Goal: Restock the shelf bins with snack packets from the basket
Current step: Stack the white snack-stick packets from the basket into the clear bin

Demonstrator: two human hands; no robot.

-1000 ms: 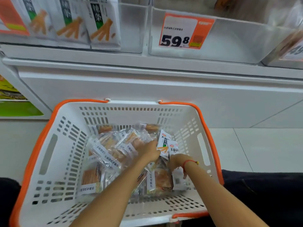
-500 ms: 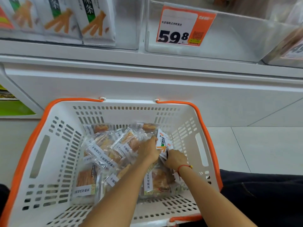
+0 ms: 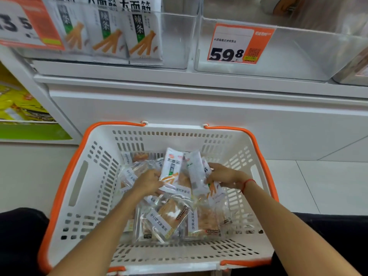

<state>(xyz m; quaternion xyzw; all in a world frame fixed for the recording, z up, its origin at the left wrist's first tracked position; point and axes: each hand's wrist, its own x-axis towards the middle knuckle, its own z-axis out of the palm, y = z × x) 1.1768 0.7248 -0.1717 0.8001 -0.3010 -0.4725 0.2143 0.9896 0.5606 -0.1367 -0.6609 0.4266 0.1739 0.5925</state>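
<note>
A white shelf unit [image 3: 199,108] fills the upper view, its flat front panel running down to a pale tiled floor [image 3: 318,186] with thin grout lines. At the left, a slanted white upright [image 3: 29,76] borders a lower display in yellow and green [image 3: 22,112]. Orange-and-white price tags hang at the shelf's front, one reading 59.8 [image 3: 239,44] and another partly cut off at the left edge [image 3: 23,22]; the light is even and soft, without hard shadows.
</note>
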